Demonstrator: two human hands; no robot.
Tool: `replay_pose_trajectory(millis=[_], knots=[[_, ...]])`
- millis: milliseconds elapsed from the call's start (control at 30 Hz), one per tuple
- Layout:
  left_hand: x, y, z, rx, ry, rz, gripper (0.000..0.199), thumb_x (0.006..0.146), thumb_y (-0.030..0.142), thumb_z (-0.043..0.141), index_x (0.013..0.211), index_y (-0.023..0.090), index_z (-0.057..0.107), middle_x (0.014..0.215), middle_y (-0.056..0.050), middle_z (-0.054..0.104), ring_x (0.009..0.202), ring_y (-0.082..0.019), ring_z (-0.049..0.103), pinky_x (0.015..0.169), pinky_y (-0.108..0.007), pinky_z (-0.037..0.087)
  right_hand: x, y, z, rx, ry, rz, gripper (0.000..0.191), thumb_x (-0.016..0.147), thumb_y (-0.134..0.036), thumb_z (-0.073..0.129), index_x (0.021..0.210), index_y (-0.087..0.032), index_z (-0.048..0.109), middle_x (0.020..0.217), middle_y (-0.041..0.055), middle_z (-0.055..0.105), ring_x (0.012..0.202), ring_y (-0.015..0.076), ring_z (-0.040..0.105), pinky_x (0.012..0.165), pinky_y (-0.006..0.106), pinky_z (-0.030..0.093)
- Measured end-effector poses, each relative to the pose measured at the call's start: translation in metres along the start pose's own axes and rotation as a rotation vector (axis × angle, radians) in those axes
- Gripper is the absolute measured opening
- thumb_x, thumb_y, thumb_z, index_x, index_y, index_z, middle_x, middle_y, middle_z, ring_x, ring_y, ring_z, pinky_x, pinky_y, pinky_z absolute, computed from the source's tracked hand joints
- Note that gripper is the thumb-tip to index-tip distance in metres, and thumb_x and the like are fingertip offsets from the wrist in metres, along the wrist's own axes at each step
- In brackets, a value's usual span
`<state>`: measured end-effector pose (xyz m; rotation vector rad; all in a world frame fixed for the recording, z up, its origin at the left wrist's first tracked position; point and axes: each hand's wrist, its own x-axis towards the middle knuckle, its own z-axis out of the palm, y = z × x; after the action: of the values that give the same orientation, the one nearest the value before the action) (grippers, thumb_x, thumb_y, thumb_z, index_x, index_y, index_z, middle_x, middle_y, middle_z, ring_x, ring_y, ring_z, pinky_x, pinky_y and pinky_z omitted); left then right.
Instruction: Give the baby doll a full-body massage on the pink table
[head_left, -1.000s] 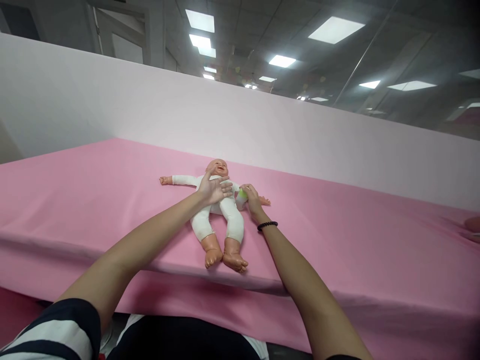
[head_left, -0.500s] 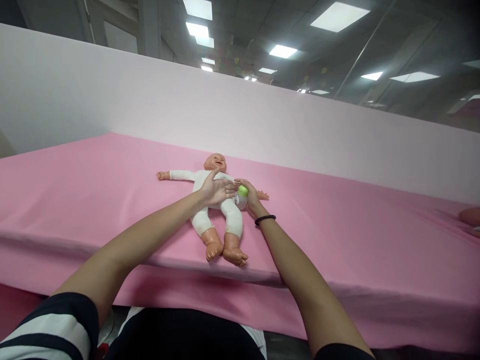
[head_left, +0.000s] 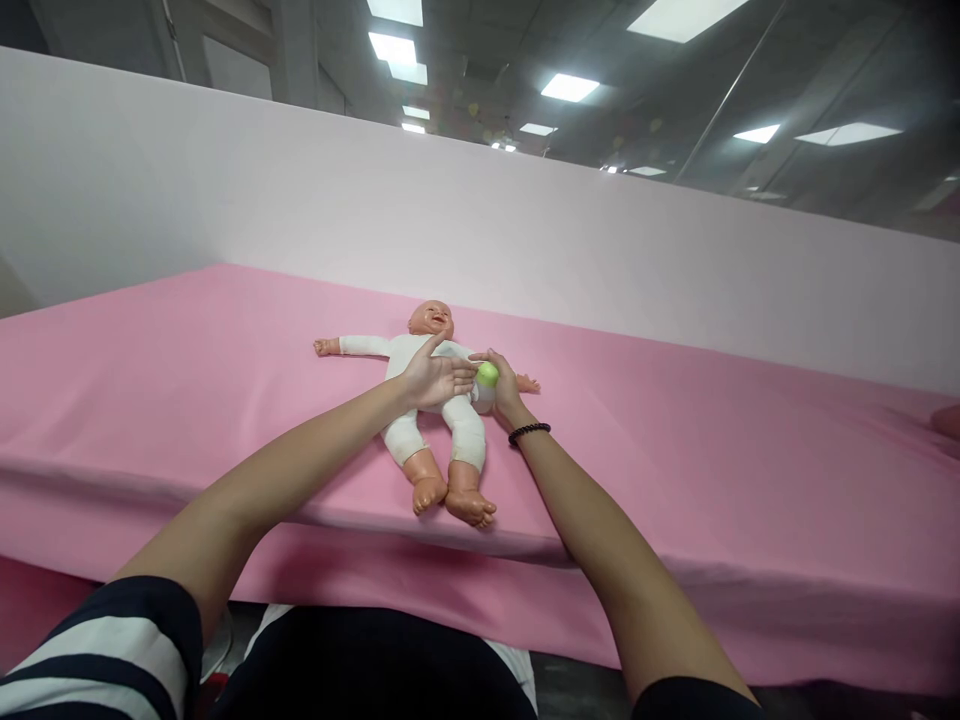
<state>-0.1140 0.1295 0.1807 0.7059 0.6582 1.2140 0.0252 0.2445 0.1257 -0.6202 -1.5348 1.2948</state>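
Observation:
A baby doll [head_left: 466, 432] with a white cloth body lies on its back on the pink-covered table, arms spread and feet toward me. Above its torso is my left hand [head_left: 437, 378], palm turned up, fingers stretched out, nothing resting in it that I can see. My right hand [head_left: 507, 385] is closed around a small whitish bottle with a green cap [head_left: 487, 375], just right of my left fingertips. The cap end is tilted toward the left palm. Part of the doll's chest and one arm are hidden behind my hands.
The pink cloth [head_left: 675, 460] covers a wide padded table, its front edge close to my body. A white partition [head_left: 525, 240] rises along the back. At the far right edge, a skin-coloured shape [head_left: 946, 420] is partly in view; I cannot tell what it is.
The view has shifted slightly. Both hands keep nearly the same pose, with the bottle still held beside the left palm.

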Motion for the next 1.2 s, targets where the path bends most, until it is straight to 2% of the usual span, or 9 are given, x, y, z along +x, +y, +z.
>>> replay_pose_trajectory(millis=[267, 400, 500, 600, 667, 767, 833, 1000, 1200], knots=[[0.0, -0.001, -0.002, -0.046, -0.046, 0.006, 0.085, 0.1, 0.064, 0.015, 0.133, -0.002, 0.059, 0.104, -0.023, 0.074, 0.102, -0.03, 0.068, 0.099, -0.037, 0.046, 0.004, -0.003, 0.0, -0.071, 0.054, -0.126, 0.026, 0.072, -0.046, 0.055, 0.079, -0.023, 0.065, 0.095, 0.0053, 0.067, 0.101, 0.0249, 0.06, 0.098, 0.038, 0.047], [0.0, -0.001, -0.001, -0.076, -0.022, 0.007, 0.083, 0.1, 0.064, 0.02, 0.136, -0.001, 0.056, 0.105, -0.024, 0.073, 0.102, -0.032, 0.067, 0.092, -0.038, 0.049, -0.001, -0.01, 0.004, -0.127, 0.08, -0.195, 0.029, 0.079, -0.051, 0.051, 0.078, -0.024, 0.061, 0.093, 0.0068, 0.065, 0.099, 0.0262, 0.06, 0.1, 0.041, 0.046], [0.0, -0.001, 0.0, -0.103, 0.01, 0.011, 0.08, 0.101, 0.063, 0.021, 0.136, -0.001, 0.054, 0.102, -0.023, 0.072, 0.097, -0.031, 0.067, 0.088, -0.038, 0.05, -0.007, -0.023, 0.007, -0.16, 0.113, -0.263, 0.031, 0.086, -0.052, 0.049, 0.089, -0.023, 0.06, 0.1, 0.0072, 0.066, 0.103, 0.0252, 0.06, 0.101, 0.039, 0.045], [0.0, -0.001, 0.001, -0.108, 0.022, 0.015, 0.081, 0.101, 0.064, 0.021, 0.135, -0.002, 0.054, 0.106, -0.024, 0.071, 0.101, -0.031, 0.067, 0.09, -0.038, 0.051, -0.012, -0.035, 0.007, -0.395, 0.123, -0.434, 0.035, 0.092, -0.05, 0.046, 0.103, -0.021, 0.062, 0.115, 0.0105, 0.066, 0.114, 0.0263, 0.058, 0.105, 0.039, 0.042], [-0.001, -0.001, 0.002, -0.106, -0.018, 0.012, 0.079, 0.101, 0.064, 0.022, 0.135, 0.0, 0.055, 0.109, -0.024, 0.071, 0.103, -0.032, 0.067, 0.092, -0.039, 0.05, -0.014, -0.038, 0.006, -0.677, 0.042, -0.498, 0.032, 0.095, -0.047, 0.044, 0.097, -0.021, 0.062, 0.109, 0.0122, 0.068, 0.107, 0.0278, 0.06, 0.1, 0.041, 0.043], [-0.002, -0.001, 0.002, -0.096, -0.078, 0.011, 0.073, 0.102, 0.059, 0.023, 0.133, 0.002, 0.056, 0.112, -0.024, 0.071, 0.103, -0.031, 0.068, 0.094, -0.04, 0.05, -0.015, -0.038, 0.005, -1.0, -0.074, -0.451, 0.035, 0.099, -0.041, 0.04, 0.073, -0.023, 0.055, 0.083, 0.0099, 0.066, 0.081, 0.0248, 0.06, 0.079, 0.037, 0.044], [-0.003, -0.001, 0.003, -0.081, -0.081, 0.013, 0.074, 0.102, 0.058, 0.021, 0.131, 0.0, 0.057, 0.113, -0.026, 0.071, 0.103, -0.03, 0.068, 0.094, -0.039, 0.05, -0.014, -0.035, 0.004, -1.077, -0.06, -0.434, 0.04, 0.101, -0.038, 0.037, 0.066, -0.023, 0.049, 0.074, 0.0088, 0.062, 0.071, 0.0227, 0.056, 0.071, 0.036, 0.04], [-0.003, -0.001, 0.004, -0.065, -0.012, 0.02, 0.079, 0.102, 0.061, 0.018, 0.134, -0.002, 0.054, 0.117, -0.027, 0.069, 0.104, -0.031, 0.068, 0.092, -0.038, 0.051, -0.009, -0.029, -0.004, -1.159, 0.045, -0.415, 0.039, 0.097, -0.034, 0.044, 0.061, -0.022, 0.052, 0.071, 0.0105, 0.063, 0.068, 0.0219, 0.055, 0.068, 0.035, 0.037], [0.001, -0.002, -0.001, -0.074, 0.052, 0.021, 0.084, 0.1, 0.064, 0.023, 0.144, -0.005, 0.044, 0.124, -0.029, 0.065, 0.117, -0.033, 0.063, 0.097, -0.038, 0.049, 0.0, -0.027, -0.038, -1.243, 0.211, -0.315, 0.033, 0.091, -0.027, 0.05, 0.06, -0.019, 0.061, 0.068, 0.0146, 0.063, 0.07, 0.0248, 0.059, 0.069, 0.036, 0.041]])
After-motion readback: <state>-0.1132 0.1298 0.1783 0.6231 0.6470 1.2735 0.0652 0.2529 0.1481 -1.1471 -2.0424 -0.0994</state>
